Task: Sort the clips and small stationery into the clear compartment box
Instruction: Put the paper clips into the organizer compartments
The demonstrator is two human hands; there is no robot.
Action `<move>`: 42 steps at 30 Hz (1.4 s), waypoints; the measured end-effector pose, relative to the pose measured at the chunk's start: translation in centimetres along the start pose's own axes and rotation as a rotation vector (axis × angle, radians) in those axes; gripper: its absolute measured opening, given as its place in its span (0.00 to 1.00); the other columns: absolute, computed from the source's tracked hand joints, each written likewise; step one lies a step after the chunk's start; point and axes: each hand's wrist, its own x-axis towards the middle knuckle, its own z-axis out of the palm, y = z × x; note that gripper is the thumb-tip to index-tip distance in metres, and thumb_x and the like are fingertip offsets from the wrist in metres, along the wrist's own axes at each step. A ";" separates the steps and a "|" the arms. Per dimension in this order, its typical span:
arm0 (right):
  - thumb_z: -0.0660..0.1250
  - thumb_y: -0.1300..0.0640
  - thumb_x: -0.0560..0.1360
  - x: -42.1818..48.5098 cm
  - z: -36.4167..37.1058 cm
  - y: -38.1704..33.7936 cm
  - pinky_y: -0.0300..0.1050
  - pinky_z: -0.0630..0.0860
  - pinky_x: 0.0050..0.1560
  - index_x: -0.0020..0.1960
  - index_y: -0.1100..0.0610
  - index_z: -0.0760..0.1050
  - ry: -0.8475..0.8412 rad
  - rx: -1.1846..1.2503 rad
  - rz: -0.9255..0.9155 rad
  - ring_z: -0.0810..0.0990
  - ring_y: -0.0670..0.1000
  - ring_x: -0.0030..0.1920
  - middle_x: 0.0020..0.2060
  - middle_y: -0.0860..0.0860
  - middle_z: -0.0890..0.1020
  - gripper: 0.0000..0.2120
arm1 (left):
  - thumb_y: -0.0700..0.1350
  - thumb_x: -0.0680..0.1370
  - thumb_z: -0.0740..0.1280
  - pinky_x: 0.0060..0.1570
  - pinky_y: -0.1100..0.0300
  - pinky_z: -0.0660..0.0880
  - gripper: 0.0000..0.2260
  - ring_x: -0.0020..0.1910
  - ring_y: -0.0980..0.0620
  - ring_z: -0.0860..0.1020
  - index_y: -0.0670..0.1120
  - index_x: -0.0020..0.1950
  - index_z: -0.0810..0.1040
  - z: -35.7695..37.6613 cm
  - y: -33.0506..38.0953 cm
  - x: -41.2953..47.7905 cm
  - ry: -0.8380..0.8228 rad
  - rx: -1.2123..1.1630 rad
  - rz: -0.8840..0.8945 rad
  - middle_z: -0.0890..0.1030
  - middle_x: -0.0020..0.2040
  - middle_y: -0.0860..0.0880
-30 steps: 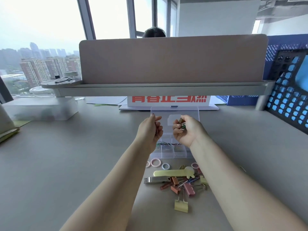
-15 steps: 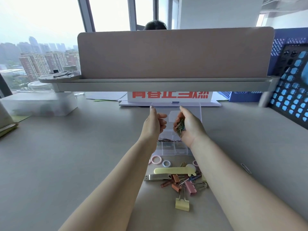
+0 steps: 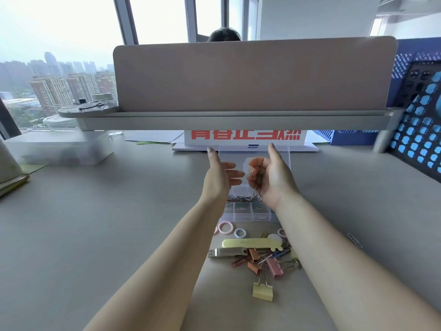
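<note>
Change: since a second ago the left hand [image 3: 220, 177] has gone from a fingertip pinch to straight, spread fingers. The right hand [image 3: 270, 177] has slackened from a tight fist, and its thumb now points up.
Left hand: open and holding nothing, palm turned toward the right hand.
Right hand: fingers loosely curled round a small bunch of paper clips [image 3: 258, 181], a few of which hang below the palm toward the box.
Clear compartment box [image 3: 245, 212]: on the bench [image 3: 95, 235] directly beneath both hands, with its lid [image 3: 281, 151] standing upright behind them.
Back compartment [image 3: 242, 199]: already holds a tangle of wire clips, just under the right hand.
Front row: what it holds cannot be told through the clear walls.
Unsorted pile: on the bench just in front of the box lie the rings [image 3: 226, 227], a long yellow clip [image 3: 251, 243], a USB stick [image 3: 226, 252] and a heap of binder clips [image 3: 262, 267].
Stray paper clip [image 3: 354, 240]: lies well apart from the pile, to the right.
Step in hand: judged to be the release of the paper clips into the back compartment, with some not yet dropped.
Progress: early, since only the paper clips appear sorted and the whole pile remains.
Risk: hanging clips may snag on the fingers or spill over a divider.
</note>
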 end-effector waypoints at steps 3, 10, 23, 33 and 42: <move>0.49 0.35 0.77 0.0 -0.1 -0.1 0.42 0.69 0.34 0.36 0.57 0.76 -0.032 0.004 -0.004 0.73 0.49 0.30 0.25 0.50 0.75 0.31 | 0.64 0.79 0.38 0.55 0.55 0.70 0.36 0.46 0.49 0.81 0.41 0.58 0.77 -0.2 0.0 -0.1 0.004 -0.030 -0.016 0.83 0.47 0.45; 0.39 0.27 0.72 -0.3 -0.8 -0.8 0.46 0.68 0.41 0.44 0.58 0.75 -0.203 -0.192 -0.013 0.74 0.50 0.33 0.31 0.52 0.77 0.40 | 0.67 0.77 0.39 0.62 0.51 0.70 0.38 0.55 0.45 0.79 0.42 0.65 0.72 -0.7 0.4 -0.1 -0.002 -0.129 -0.108 0.79 0.60 0.42; 0.32 0.27 0.70 -1.2 -2.3 -2.0 0.60 0.48 0.73 0.63 0.56 0.70 -0.424 -0.463 0.053 0.76 0.54 0.62 0.53 0.57 0.84 0.45 | 0.47 0.80 0.60 0.48 0.61 0.73 0.12 0.49 0.50 0.77 0.44 0.58 0.77 -2.4 1.6 -0.2 -0.057 0.239 0.028 0.80 0.53 0.46; 0.74 0.55 0.70 -2.4 -4.8 -3.6 0.38 0.69 0.40 0.48 0.54 0.79 -0.383 -1.250 -0.088 0.74 0.48 0.42 0.40 0.47 0.77 0.09 | 0.53 0.70 0.73 0.42 0.63 0.71 0.09 0.44 0.56 0.73 0.53 0.49 0.82 -1.5 -0.5 -0.5 -0.312 1.087 0.407 0.76 0.49 0.52; 0.70 0.53 0.73 -1.9 -3.4 -1.8 0.42 0.71 0.44 0.44 0.53 0.77 -0.261 -1.301 -0.220 0.75 0.48 0.42 0.38 0.46 0.77 0.04 | 0.43 0.75 0.67 0.44 0.62 0.71 0.09 0.47 0.53 0.74 0.51 0.54 0.79 -2.7 0.2 -0.2 -0.205 1.045 0.313 0.75 0.50 0.52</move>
